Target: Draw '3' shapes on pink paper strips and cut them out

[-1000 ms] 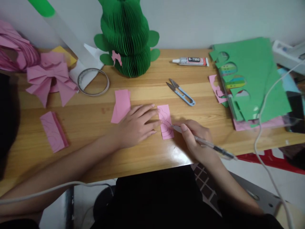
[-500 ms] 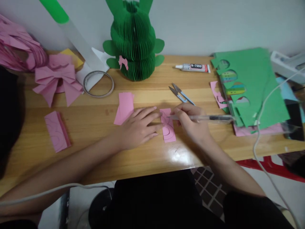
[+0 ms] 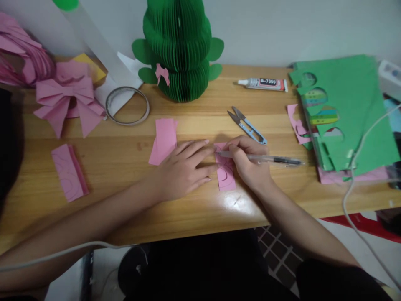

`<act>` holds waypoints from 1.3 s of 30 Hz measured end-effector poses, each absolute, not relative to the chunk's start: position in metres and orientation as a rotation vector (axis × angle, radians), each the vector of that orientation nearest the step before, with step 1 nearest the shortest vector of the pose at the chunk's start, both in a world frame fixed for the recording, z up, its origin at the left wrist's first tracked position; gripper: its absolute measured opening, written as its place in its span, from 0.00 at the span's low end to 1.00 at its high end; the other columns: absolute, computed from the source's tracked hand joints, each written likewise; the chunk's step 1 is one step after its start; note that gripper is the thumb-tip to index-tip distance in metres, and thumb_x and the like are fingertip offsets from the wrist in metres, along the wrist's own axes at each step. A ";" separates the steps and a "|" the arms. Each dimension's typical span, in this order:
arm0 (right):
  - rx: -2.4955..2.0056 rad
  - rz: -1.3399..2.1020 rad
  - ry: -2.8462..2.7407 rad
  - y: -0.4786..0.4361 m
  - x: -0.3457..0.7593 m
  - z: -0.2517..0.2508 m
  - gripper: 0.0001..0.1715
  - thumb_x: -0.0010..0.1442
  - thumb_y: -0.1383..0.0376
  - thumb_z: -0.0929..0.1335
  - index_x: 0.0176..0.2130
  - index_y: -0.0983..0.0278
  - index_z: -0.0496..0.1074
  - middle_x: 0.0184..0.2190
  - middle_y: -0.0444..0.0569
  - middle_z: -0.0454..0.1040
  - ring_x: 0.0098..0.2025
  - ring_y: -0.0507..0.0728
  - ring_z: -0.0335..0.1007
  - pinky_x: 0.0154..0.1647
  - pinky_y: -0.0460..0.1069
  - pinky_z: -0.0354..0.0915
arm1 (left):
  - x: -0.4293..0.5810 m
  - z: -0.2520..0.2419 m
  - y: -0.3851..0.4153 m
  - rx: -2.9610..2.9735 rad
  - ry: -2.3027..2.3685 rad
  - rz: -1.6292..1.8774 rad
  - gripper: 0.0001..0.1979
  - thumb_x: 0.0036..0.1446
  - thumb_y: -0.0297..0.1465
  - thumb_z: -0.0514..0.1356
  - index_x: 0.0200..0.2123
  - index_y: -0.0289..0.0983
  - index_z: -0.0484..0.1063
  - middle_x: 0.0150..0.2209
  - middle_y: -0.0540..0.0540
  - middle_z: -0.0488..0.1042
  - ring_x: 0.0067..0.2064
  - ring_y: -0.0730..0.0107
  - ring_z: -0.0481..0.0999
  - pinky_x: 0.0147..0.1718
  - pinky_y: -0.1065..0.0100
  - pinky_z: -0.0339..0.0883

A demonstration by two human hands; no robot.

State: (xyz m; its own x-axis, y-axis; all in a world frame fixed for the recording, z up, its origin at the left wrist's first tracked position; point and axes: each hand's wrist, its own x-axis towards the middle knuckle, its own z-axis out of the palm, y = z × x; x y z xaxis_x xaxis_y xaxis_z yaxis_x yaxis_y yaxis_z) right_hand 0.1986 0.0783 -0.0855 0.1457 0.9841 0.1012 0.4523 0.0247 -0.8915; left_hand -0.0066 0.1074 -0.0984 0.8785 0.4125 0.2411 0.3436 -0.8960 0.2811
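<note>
My right hand (image 3: 252,161) grips a clear pen (image 3: 275,159), its tip on the upper left part of a small pink paper strip (image 3: 226,179). Curved dark lines are drawn on that strip. My left hand (image 3: 189,171) lies flat, fingers spread, with the fingertips at the strip's left edge. Beside its knuckles is a small stack of pink paper (image 3: 165,140). Farther left sits a folded pink paper piece (image 3: 69,173) with similar curved lines. Blue-handled thread snips (image 3: 249,125) lie open beyond my right hand.
At the back stands a green honeycomb paper figure (image 3: 178,54). A glue tube (image 3: 266,84) lies right of it. Left are a tape roll (image 3: 128,106) and a pink paper bow (image 3: 70,98). Green sheets (image 3: 360,113) lie at the right, crossed by a white cable (image 3: 360,152).
The pen's back end has swung down and its tip has moved to the strip's upper left. My left hand stays in place. The camera view has shifted slightly.
</note>
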 end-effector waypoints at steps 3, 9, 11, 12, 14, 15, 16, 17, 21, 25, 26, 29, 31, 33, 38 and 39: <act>-1.582 0.777 -1.449 0.078 0.199 -0.086 0.11 0.56 0.66 0.64 0.25 0.61 0.73 0.21 0.43 0.76 0.24 0.52 0.69 0.28 0.48 0.64 | -0.006 -0.097 0.107 2.825 0.578 0.435 0.13 0.67 0.33 0.57 0.51 0.42 0.77 0.60 0.37 0.70 0.64 0.47 0.65 0.57 0.49 0.63; -1.627 0.754 -1.468 0.076 0.197 -0.084 0.11 0.56 0.66 0.64 0.25 0.61 0.73 0.22 0.43 0.76 0.25 0.52 0.70 0.28 0.49 0.65 | -0.006 -0.095 0.107 2.835 0.566 0.426 0.11 0.66 0.33 0.59 0.48 0.40 0.78 0.60 0.37 0.70 0.63 0.46 0.65 0.58 0.49 0.61; -1.628 0.742 -1.471 0.076 0.197 -0.084 0.11 0.56 0.66 0.64 0.25 0.61 0.73 0.21 0.42 0.75 0.24 0.52 0.69 0.27 0.49 0.65 | -0.006 -0.094 0.107 2.836 0.573 0.415 0.11 0.65 0.33 0.59 0.49 0.40 0.78 0.61 0.37 0.69 0.63 0.47 0.65 0.58 0.50 0.60; -1.625 0.738 -1.471 0.076 0.197 -0.084 0.11 0.55 0.66 0.64 0.25 0.61 0.73 0.21 0.42 0.75 0.24 0.52 0.69 0.27 0.49 0.65 | -0.006 -0.094 0.107 2.838 0.572 0.413 0.11 0.65 0.33 0.59 0.49 0.40 0.77 0.61 0.37 0.69 0.64 0.47 0.65 0.58 0.50 0.60; -1.619 0.728 -1.471 0.075 0.197 -0.084 0.10 0.55 0.66 0.64 0.25 0.61 0.72 0.21 0.42 0.75 0.24 0.52 0.69 0.27 0.49 0.65 | -0.005 -0.095 0.107 2.842 0.571 0.416 0.12 0.65 0.33 0.59 0.50 0.39 0.77 0.61 0.37 0.69 0.64 0.47 0.65 0.59 0.49 0.59; -1.618 0.722 -1.471 0.075 0.197 -0.084 0.11 0.55 0.66 0.64 0.25 0.61 0.72 0.21 0.42 0.75 0.24 0.52 0.69 0.27 0.48 0.64 | -0.005 -0.095 0.107 2.843 0.568 0.423 0.12 0.66 0.33 0.59 0.50 0.39 0.77 0.61 0.37 0.69 0.64 0.47 0.65 0.59 0.49 0.59; -1.615 0.718 -1.475 0.075 0.198 -0.084 0.11 0.55 0.67 0.64 0.24 0.61 0.72 0.21 0.42 0.75 0.23 0.51 0.68 0.27 0.48 0.64 | -0.005 -0.096 0.107 2.844 0.565 0.429 0.12 0.66 0.33 0.59 0.50 0.39 0.76 0.61 0.37 0.69 0.64 0.47 0.64 0.59 0.49 0.58; -1.612 0.717 -1.479 0.076 0.198 -0.084 0.11 0.54 0.67 0.63 0.24 0.61 0.72 0.21 0.42 0.75 0.23 0.51 0.68 0.26 0.48 0.64 | -0.005 -0.096 0.107 2.843 0.565 0.434 0.12 0.66 0.32 0.59 0.50 0.39 0.76 0.61 0.37 0.69 0.64 0.47 0.64 0.60 0.49 0.58; -1.618 0.718 -1.482 0.076 0.198 -0.082 0.11 0.55 0.66 0.63 0.23 0.61 0.71 0.20 0.42 0.74 0.22 0.51 0.67 0.25 0.47 0.62 | -0.006 -0.096 0.107 2.849 0.573 0.433 0.12 0.66 0.32 0.59 0.50 0.39 0.76 0.61 0.37 0.69 0.64 0.47 0.65 0.59 0.49 0.59; -1.632 0.741 -1.478 0.076 0.196 -0.081 0.11 0.55 0.64 0.64 0.24 0.61 0.72 0.19 0.42 0.74 0.21 0.51 0.66 0.24 0.48 0.62 | -0.006 -0.095 0.106 2.861 0.585 0.401 0.12 0.65 0.33 0.59 0.51 0.41 0.76 0.61 0.38 0.69 0.63 0.49 0.65 0.59 0.50 0.61; -1.633 0.742 -1.475 0.076 0.195 -0.081 0.11 0.55 0.64 0.64 0.24 0.61 0.72 0.19 0.42 0.74 0.21 0.51 0.66 0.24 0.48 0.62 | -0.006 -0.095 0.106 2.858 0.585 0.402 0.13 0.65 0.33 0.60 0.51 0.41 0.76 0.61 0.38 0.69 0.63 0.49 0.65 0.59 0.50 0.60; -1.632 0.732 -1.472 0.076 0.195 -0.080 0.11 0.55 0.65 0.64 0.23 0.61 0.71 0.19 0.42 0.74 0.21 0.51 0.66 0.23 0.47 0.61 | -0.005 -0.095 0.106 2.842 0.587 0.409 0.13 0.64 0.32 0.60 0.51 0.40 0.76 0.61 0.37 0.69 0.64 0.48 0.65 0.59 0.50 0.60; -1.630 0.731 -1.475 0.076 0.195 -0.079 0.11 0.54 0.66 0.63 0.23 0.61 0.71 0.20 0.42 0.74 0.21 0.51 0.67 0.24 0.47 0.62 | -0.005 -0.095 0.106 2.836 0.586 0.401 0.13 0.65 0.32 0.60 0.51 0.40 0.76 0.61 0.38 0.69 0.64 0.48 0.65 0.60 0.50 0.59; -1.634 0.733 -1.481 0.076 0.196 -0.078 0.11 0.54 0.66 0.63 0.23 0.61 0.70 0.20 0.42 0.74 0.22 0.51 0.67 0.24 0.47 0.63 | -0.005 -0.095 0.106 2.835 0.585 0.398 0.13 0.65 0.33 0.60 0.51 0.40 0.75 0.62 0.38 0.69 0.64 0.48 0.65 0.60 0.49 0.59; -1.653 0.715 -1.473 0.076 0.198 -0.078 0.10 0.52 0.67 0.63 0.22 0.61 0.70 0.19 0.42 0.73 0.22 0.51 0.67 0.25 0.48 0.63 | -0.006 -0.095 0.105 2.852 0.599 0.414 0.14 0.64 0.33 0.61 0.52 0.40 0.75 0.61 0.39 0.70 0.64 0.49 0.65 0.60 0.49 0.60; -1.651 0.714 -1.470 0.076 0.199 -0.079 0.09 0.52 0.67 0.63 0.22 0.61 0.69 0.19 0.43 0.73 0.22 0.51 0.67 0.25 0.48 0.63 | -0.006 -0.095 0.105 2.856 0.596 0.415 0.14 0.64 0.33 0.61 0.52 0.40 0.75 0.61 0.38 0.70 0.64 0.48 0.65 0.60 0.49 0.60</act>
State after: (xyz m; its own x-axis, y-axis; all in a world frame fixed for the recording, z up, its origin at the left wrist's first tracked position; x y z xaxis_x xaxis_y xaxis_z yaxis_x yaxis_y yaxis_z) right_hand 0.1985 0.0764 -0.0786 0.1664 0.9815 0.0943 0.5326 -0.0090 -0.8463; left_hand -0.0058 0.1053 -0.0953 0.8796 0.4157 0.2312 0.3611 -0.9000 0.2443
